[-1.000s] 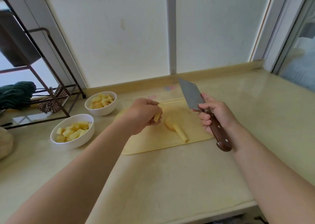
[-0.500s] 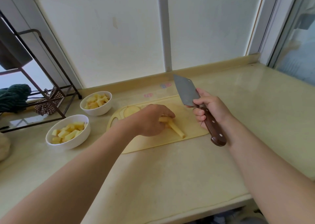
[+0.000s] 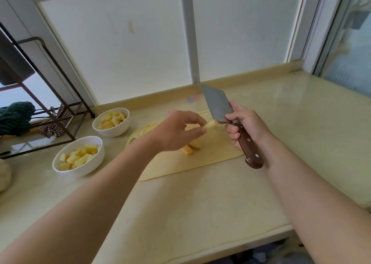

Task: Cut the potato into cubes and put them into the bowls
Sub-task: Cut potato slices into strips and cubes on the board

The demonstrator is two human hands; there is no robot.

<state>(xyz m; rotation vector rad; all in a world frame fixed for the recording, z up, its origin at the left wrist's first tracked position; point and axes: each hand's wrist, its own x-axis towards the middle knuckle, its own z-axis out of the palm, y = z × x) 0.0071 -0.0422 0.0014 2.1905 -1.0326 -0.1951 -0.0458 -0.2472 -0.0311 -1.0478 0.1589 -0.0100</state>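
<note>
Left hand (image 3: 176, 132) pinches potato stick (image 3: 210, 124) over cutting board (image 3: 220, 153), tip just beside cleaver (image 3: 217, 105). Right hand (image 3: 246, 124) grips cleaver, blade raised. Risk: fingers (image 3: 201, 130) stray onto edge, or loose pinch drops stick short of bowls (image 3: 88, 166).

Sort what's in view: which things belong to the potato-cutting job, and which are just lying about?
In the job: knife gripped by the right hand; potato stick pinched by the left hand; potato pieces; cutting board; near bowl; far bowl.
Lying about: metal rack; green cloth; patterned cloth.
</note>
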